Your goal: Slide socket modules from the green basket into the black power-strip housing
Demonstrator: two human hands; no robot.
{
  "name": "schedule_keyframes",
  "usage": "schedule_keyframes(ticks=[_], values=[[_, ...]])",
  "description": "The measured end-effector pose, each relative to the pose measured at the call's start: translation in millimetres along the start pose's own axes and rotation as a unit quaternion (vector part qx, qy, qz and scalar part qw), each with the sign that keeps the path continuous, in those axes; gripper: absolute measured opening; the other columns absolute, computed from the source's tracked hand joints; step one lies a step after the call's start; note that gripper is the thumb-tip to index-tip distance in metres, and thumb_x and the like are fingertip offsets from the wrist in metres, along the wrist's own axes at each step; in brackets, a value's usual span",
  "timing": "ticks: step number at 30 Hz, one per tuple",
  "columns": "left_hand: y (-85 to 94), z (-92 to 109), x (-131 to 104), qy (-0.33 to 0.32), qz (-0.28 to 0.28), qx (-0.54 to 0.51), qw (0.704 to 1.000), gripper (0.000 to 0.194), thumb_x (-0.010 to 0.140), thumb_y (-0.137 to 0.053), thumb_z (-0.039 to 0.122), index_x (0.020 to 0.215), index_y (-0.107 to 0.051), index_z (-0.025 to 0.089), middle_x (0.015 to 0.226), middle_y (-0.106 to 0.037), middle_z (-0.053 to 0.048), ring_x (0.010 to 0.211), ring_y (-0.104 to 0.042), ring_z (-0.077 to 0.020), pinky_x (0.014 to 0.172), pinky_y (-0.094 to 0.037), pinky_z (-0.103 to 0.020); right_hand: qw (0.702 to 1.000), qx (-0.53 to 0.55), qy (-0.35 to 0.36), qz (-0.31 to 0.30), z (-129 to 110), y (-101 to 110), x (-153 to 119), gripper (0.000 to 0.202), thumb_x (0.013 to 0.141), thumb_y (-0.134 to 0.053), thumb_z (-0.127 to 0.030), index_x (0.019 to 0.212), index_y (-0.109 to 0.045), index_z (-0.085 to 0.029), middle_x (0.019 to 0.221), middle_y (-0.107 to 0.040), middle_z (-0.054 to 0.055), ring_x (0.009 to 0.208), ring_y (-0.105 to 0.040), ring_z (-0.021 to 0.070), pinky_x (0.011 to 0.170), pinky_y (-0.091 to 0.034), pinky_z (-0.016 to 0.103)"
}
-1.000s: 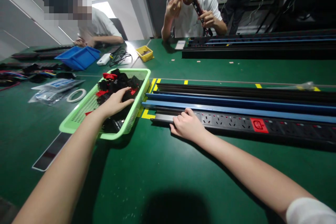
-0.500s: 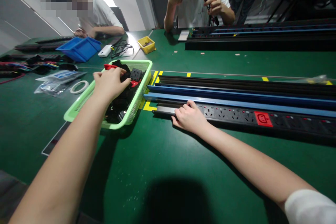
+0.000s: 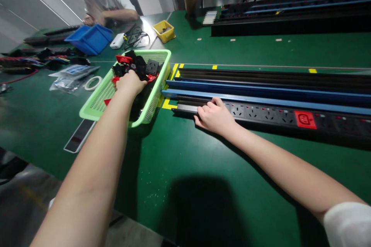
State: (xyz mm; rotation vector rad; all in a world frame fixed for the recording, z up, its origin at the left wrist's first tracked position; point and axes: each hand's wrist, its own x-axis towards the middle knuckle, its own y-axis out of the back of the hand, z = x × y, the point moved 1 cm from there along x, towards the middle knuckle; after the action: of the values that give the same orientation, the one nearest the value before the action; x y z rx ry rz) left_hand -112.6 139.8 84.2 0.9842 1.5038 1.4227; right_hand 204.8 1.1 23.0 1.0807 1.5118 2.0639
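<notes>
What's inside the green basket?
A jumble of black parts, including a socket with its slotted face visible, plus several red pieces. The left hand reaches in, covering its own fingertips and whatever lies beneath; the pile's lower layers are hidden too.

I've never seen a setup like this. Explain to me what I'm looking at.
There is no machine here, just a person working bare-handed, seen from a camera worn on the head. On the green table, the left hand reaches into a light green basket of black and red socket pieces; whether it grips one is hidden. The right hand clasps a long power strip near its left end. Beyond it lie blue rails and black rails. Farther off stand a blue bin and a yellow bin.
</notes>
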Motion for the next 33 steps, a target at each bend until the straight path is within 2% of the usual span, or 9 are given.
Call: schedule_keyframes(ticks=[3,7,15,20,22,24,26,33], values=[[-1.6,14,-15,0.051,0.021,0.009,0.998,0.078,0.088,-0.068,0.046,0.145,-0.043,-0.002,0.145,-0.052,-0.034,0.136,-0.050,-0.0442,0.109,-0.041,-0.055,1.000,0.006,-0.001,0.000,1,0,0,0.035,0.102,-0.046,-0.033,0.083,-0.069,-0.015,0.078,-0.075,0.011,0.073,-0.061,0.0244,0.094,-0.028,0.042],[-10.9,20,-21,0.029,0.040,0.011,0.999,0.077,0.093,-0.059,0.046,0.146,-0.040,-0.006,0.152,-0.043,-0.035,0.144,-0.039,-0.0445,0.115,-0.034,-0.055,1.000,0.014,0.000,-0.011,1,1,0,0.036,0.102,-0.046,-0.034,0.086,-0.071,-0.014,0.080,-0.076,0.012,0.074,-0.061,0.0249,0.095,-0.027,0.043],[-21.0,11,-19,-0.007,0.056,-0.009,0.998,0.070,0.092,-0.050,0.049,0.145,-0.047,0.004,0.149,-0.047,-0.031,0.141,-0.039,-0.0468,0.113,-0.034,-0.060,0.999,0.021,0.002,-0.024,1,2,-1,0.035,0.102,-0.045,-0.032,0.089,-0.072,-0.013,0.082,-0.076,0.013,0.076,-0.061,0.0257,0.095,-0.027,0.043],[-16.2,17,-22,-0.007,0.061,-0.016,0.998,0.083,0.090,-0.058,0.043,0.154,-0.030,-0.002,0.148,-0.048,-0.034,0.140,-0.044,-0.0461,0.113,-0.036,-0.056,1.000,0.014,0.004,-0.017,1,1,-1,0.035,0.102,-0.044,-0.031,0.089,-0.071,-0.013,0.082,-0.076,0.013,0.077,-0.061,0.0259,0.097,-0.027,0.044],[-14.8,15,-22,-0.010,0.059,-0.015,0.998,0.077,0.089,-0.058,0.041,0.150,-0.037,0.000,0.144,-0.052,-0.033,0.137,-0.047,-0.0445,0.112,-0.037,-0.054,1.000,0.018,0.006,-0.018,1,0,-1,0.034,0.102,-0.045,-0.031,0.089,-0.071,-0.013,0.082,-0.076,0.013,0.077,-0.061,0.0261,0.096,-0.027,0.044],[-14.6,12,-21,-0.010,0.053,-0.015,0.998,0.066,0.088,-0.057,0.044,0.141,-0.050,0.005,0.140,-0.056,-0.029,0.133,-0.051,-0.0433,0.111,-0.039,-0.053,1.000,0.020,0.007,-0.017,1,0,-1,0.033,0.102,-0.046,-0.031,0.088,-0.070,-0.013,0.081,-0.076,0.013,0.077,-0.062,0.0263,0.096,-0.027,0.044],[-15.5,10,-20,-0.010,0.054,-0.022,0.998,0.061,0.087,-0.057,0.046,0.135,-0.056,0.009,0.137,-0.058,-0.027,0.130,-0.053,-0.0433,0.110,-0.040,-0.054,1.000,0.019,0.007,-0.013,1,0,-1,0.033,0.102,-0.046,-0.031,0.088,-0.069,-0.013,0.081,-0.076,0.013,0.077,-0.062,0.0265,0.096,-0.027,0.043],[-17.9,9,-21,-0.008,0.080,-0.062,0.995,0.065,0.082,-0.061,0.044,0.139,-0.052,0.013,0.141,-0.053,-0.028,0.133,-0.050,-0.0460,0.110,-0.038,-0.060,1.000,0.015,0.010,-0.007,2,0,-2,0.032,0.101,-0.045,-0.030,0.087,-0.069,-0.014,0.080,-0.076,0.013,0.076,-0.062,0.0261,0.097,-0.027,0.043]])
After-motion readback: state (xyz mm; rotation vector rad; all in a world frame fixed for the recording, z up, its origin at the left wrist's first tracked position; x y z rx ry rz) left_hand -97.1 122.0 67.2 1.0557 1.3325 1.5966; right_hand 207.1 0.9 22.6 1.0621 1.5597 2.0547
